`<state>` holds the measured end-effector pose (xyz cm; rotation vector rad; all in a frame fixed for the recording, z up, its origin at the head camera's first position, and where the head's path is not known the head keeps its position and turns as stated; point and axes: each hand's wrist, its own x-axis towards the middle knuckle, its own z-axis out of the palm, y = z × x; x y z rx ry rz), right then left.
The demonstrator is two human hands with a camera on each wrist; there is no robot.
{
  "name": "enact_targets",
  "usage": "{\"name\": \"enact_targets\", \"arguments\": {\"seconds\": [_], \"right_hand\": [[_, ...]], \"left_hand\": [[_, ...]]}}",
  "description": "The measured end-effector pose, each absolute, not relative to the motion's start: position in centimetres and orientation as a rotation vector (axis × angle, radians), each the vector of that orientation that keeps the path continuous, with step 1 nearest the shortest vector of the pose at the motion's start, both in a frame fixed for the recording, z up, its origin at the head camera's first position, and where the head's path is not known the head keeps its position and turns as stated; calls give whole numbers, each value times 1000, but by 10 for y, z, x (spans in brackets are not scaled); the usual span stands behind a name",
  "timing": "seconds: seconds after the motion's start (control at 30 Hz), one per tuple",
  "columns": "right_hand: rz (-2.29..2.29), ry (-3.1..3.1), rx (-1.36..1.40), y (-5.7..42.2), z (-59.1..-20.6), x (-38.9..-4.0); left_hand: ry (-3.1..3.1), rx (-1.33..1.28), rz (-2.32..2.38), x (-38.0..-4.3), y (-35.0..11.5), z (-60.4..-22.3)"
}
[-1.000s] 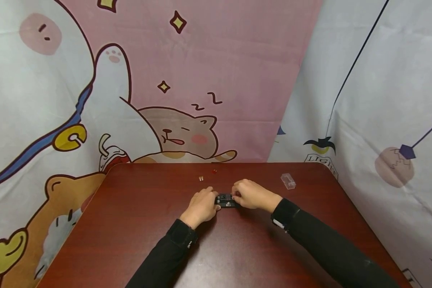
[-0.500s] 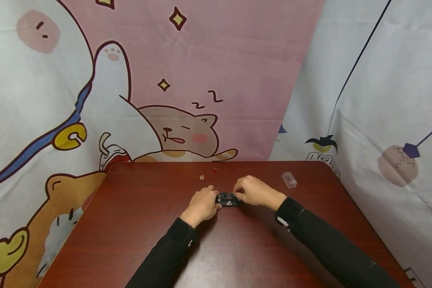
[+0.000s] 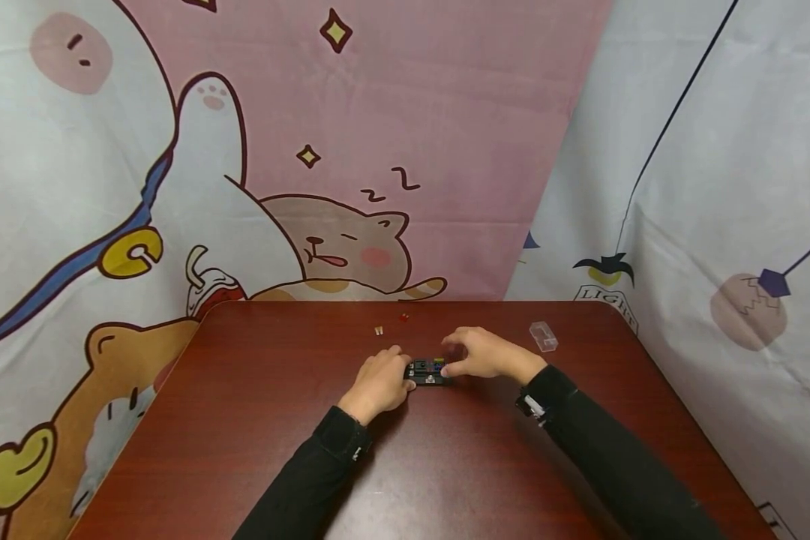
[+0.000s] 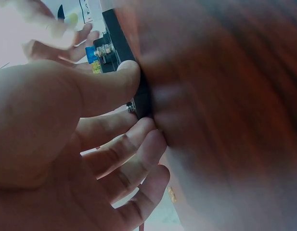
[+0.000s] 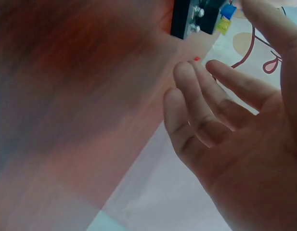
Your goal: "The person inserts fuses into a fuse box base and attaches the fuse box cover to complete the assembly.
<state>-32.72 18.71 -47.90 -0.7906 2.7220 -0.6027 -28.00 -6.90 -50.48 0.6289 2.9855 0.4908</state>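
A small black fuse block [image 3: 429, 379] with metal screw terminals rests on the table. My left hand [image 3: 376, 386] grips its left end, thumb on the near side and fingers behind, as the left wrist view shows. A blue fuse [image 5: 228, 11] and a yellow fuse [image 5: 223, 25] stand out from the block's top, side by side. At the right end hovers my right hand [image 3: 484, 354], its thumb beside the fuses. In the right wrist view its fingers [image 5: 196, 108] are spread apart with nothing between them.
Beyond the block lie a tan piece [image 3: 379, 331], probably fuses, and a small red piece [image 3: 404, 318]. A clear plastic box [image 3: 543, 337] stands at the back right. Printed cloth [image 3: 499, 112] hangs behind the brown table [image 3: 277, 450].
My right fingers, pinched together over the block's right end before, have spread and drawn back slightly right, and yellow and blue now show there. My left hand keeps its hold.
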Motion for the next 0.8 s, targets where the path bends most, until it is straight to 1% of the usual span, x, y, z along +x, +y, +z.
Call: {"name": "enact_targets", "arguments": {"seconds": [0.3, 0.8], "right_hand": [[-632, 2683, -755, 179, -495, -323], [-708, 2708, -631, 176, -502, -316]], "left_hand": [[2996, 635, 495, -282, -70, -506], [2994, 630, 521, -282, -71, -506]]}}
